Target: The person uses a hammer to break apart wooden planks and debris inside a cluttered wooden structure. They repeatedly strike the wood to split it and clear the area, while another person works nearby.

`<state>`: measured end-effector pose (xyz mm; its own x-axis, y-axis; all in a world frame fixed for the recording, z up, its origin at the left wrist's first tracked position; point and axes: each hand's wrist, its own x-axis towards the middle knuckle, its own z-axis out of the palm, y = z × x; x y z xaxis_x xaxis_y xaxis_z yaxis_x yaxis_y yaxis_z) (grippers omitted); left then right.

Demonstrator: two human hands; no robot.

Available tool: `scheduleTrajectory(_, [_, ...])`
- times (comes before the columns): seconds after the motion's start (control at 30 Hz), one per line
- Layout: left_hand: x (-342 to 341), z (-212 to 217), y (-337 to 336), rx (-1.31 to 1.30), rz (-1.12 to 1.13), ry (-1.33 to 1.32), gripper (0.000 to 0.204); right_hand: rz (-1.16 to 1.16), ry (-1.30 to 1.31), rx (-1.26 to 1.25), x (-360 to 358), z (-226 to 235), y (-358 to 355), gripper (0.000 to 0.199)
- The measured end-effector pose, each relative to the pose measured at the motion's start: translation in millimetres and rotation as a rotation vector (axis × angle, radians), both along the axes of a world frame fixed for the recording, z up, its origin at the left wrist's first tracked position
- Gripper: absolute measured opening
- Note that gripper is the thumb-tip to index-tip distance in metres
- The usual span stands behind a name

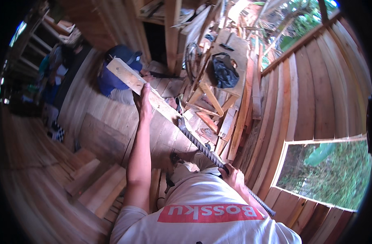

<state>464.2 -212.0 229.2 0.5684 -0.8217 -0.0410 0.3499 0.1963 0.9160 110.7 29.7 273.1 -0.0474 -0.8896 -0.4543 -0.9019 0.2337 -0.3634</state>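
Observation:
My left hand (143,99) reaches forward with the arm straight and grips a pale wooden plank (131,77), held up at an angle above the floor. My right hand (233,175) is closed around a dark ribbed metal bar (200,145), close to my chest. The bar's curved claw end (180,120) meets the plank's nearer end. My white shirt with a red patch fills the lower middle of the view.
A person in blue (117,73) crouches on the plank floor beyond the board. A wooden trestle (218,87) carries a black bag (224,71). Loose boards (98,187) lie at lower left. A plank wall with a window opening (324,171) stands at right.

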Motion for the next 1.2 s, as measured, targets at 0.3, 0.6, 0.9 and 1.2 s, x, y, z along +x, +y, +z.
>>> scheduleTrajectory(0.3, [-168, -12, -125, 0.06, -0.413, -0.163, 0.067, -0.327, -0.161, 0.093, -47, -10, 10, 0.034])
scheduleTrajectory(0.6, [-327, -14, -211, 0.241, -0.799, -0.202, 0.071, -0.479, -0.27, -0.035, -103, -29, -28, 0.033])
scheduleTrajectory(0.9, [-414, -57, -272, 0.302, -0.815, -0.312, 0.066, -0.514, -0.302, 0.006, -140, -41, -79, 0.031])
scheduleTrajectory(1.2, [-453, -131, -337, 0.365, -0.887, -0.429, 0.052, -0.565, -0.167, 0.075, -148, -36, -147, 0.031])
